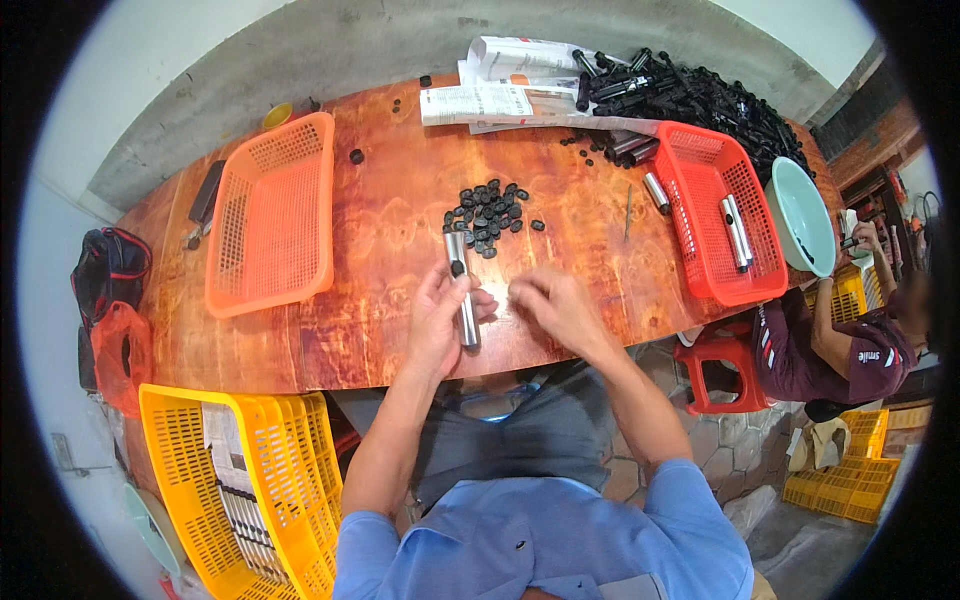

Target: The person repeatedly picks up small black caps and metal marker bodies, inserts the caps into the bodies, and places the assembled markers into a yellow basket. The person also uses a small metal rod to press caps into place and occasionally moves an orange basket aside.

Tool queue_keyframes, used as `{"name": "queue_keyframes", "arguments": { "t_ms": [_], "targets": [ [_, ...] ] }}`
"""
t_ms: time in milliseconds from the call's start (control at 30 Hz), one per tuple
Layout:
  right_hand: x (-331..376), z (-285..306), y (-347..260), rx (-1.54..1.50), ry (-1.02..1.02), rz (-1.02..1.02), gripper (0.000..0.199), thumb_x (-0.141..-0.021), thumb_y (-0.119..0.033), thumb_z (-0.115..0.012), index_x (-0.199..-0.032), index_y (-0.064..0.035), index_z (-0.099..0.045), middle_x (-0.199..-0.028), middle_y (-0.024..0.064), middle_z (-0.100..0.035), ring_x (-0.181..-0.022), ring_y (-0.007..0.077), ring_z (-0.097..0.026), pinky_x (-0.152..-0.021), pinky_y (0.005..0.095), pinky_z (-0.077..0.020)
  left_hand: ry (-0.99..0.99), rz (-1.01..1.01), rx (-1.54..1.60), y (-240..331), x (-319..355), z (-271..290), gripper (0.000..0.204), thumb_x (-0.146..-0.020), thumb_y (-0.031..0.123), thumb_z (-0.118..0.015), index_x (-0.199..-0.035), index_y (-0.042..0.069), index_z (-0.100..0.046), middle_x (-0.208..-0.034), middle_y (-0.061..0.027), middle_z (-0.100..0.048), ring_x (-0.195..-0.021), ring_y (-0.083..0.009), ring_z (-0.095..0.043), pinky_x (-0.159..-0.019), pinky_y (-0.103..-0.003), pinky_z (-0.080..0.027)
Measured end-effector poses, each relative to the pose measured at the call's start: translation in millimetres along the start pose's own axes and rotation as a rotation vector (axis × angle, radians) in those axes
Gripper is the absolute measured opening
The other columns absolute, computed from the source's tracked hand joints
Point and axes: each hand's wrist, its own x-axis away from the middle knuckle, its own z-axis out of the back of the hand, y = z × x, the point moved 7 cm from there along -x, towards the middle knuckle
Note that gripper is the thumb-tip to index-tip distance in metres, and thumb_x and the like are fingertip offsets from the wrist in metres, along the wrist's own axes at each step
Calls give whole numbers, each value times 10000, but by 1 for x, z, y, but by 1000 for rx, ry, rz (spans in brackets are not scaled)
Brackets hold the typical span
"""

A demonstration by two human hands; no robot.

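A glossy reddish wooden table (380, 230) sits against a grey concrete wall. Just nearer the person than the heap of small black caps (487, 215), the left hand (440, 318) closes its fingers around an upright silver metal tube (463, 290). The right hand (552, 305), beside the tube, curls its fingertips together; whether they pinch a cap cannot be told. Seating a cap well likely calls for holding the tube steady and square.

One camera sits on the person's head and looks straight down, close over the long shiny reddish wooden table (380, 250). The round picture bends at its edges.
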Motion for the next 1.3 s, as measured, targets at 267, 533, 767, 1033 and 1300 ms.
{"name": "queue_keyframes", "arguments": {
  "t_ms": [267,533,767,1033,1300],
  "targets": [
    [-66,5,14,354,374,113,275,-874,-154,-733,-1095,-3,-670,-973,192,-655,-905,380,-652,-768,454,-521,-40,45,83,-23,-2,5,299,-1025,124,-580,-1292,14,-504,-1082,-124,-639,-888,-204,-675,-812,-387,-596],
    [-55,3,10,268,303,135,149,-897,-149,-696,-969,-25,-737,-898,182,-662,-834,373,-654,-716,433,-522,-117,45,160,-22,-2,4,407,-1025,107,-569,-1391,-31,-458,-1135,-157,-626,-968,-241,-681,-858,-382,-595],
    [-46,-3,38,52,169,-51,183,-885,-135,-713,-1002,6,-723,-872,154,-666,-776,307,-669,-707,386,-527,-101,76,162,-28,-8,7,440,-1014,93,-583,-1415,-26,-448,-1140,-163,-629,-960,-235,-678,-858,-375,-593],
    [-33,5,28,128,203,-44,276,-813,-158,-784,-1025,-7,-693,-904,144,-655,-823,287,-655,-731,404,-521,-115,71,156,-25,-6,4,432,-1016,94,-578,-1412,-20,-450,-1171,-175,-631,-961,-229,-670,-842,-369,-590],
    [-27,-6,16,307,234,-32,274,-815,-163,-772,-1024,-22,-664,-956,170,-651,-867,361,-654,-757,459,-516,-102,75,154,-24,-6,5,418,-1017,89,-576,-1401,-18,-452,-1159,-181,-632,-959,-230,-669,-841,-369,-590]
  ]
}}
